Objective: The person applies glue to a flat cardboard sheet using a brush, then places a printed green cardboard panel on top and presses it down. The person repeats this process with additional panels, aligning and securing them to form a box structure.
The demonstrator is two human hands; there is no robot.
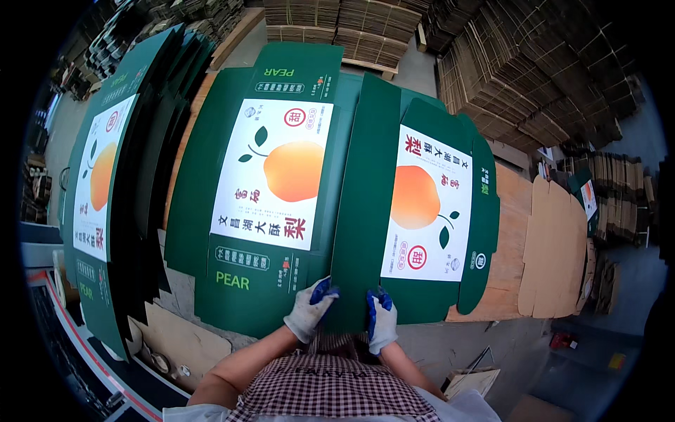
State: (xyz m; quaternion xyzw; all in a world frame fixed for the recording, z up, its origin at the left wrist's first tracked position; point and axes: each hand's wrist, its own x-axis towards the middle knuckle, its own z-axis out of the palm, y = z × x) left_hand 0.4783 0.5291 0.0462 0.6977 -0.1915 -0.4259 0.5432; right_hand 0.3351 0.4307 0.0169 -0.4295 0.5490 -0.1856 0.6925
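Observation:
Two flat green printed carton sheets lie side by side before me, each with a white panel showing an orange pear. My left hand (313,309), in a white glove with blue fingers, is closed at the near left corner of the right carton sheet (355,211). My right hand (382,320), gloved alike, is closed on that sheet's near edge a little farther right. Fingertips of both hands are partly hidden. The left carton sheet (186,190) lies flat, its right side partly under the other sheet's edge.
At the left, a stack of green carton sheets (84,274) leans on edge. A wooden tabletop (503,246) shows at right, with a brown cardboard sheet (552,246) on it. Bundled cardboard stacks (527,63) rise behind. A wooden board (471,383) lies below right.

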